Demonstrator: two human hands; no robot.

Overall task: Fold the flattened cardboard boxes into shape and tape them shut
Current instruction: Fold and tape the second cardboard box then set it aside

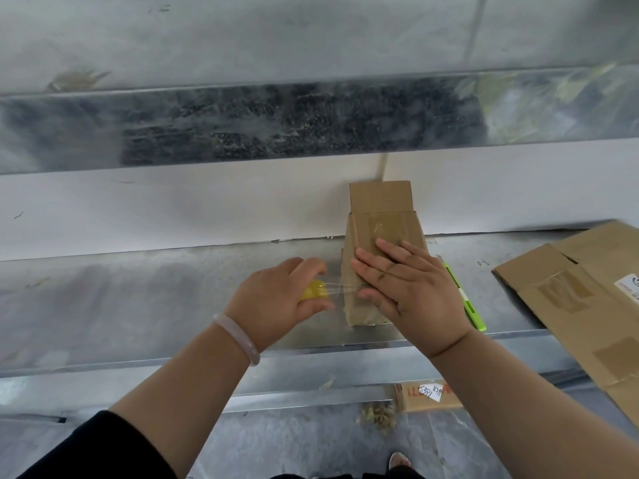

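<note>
Fingers, right hand (404,285): straight and spread, pressing flat on the small brown cardboard box (380,229).
Fingers, left hand (276,295): curled round a yellow roll of clear tape (313,291).
Box position: on the grey metal counter (138,299), long axis running away from the person, far flap upright.
Tape line: a taut clear strip (340,289) runs rightward from the roll to the box's left side, crosswise to that axis.
Nearer hand: right rests on the box, left just beside it.
Likely cutter: green utility knife (472,309), just right of the box.

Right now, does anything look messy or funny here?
Yes. The clear tape on the small box is wrinkled, not smooth, and a crumpled clump lies on the floor below the bench.
</note>
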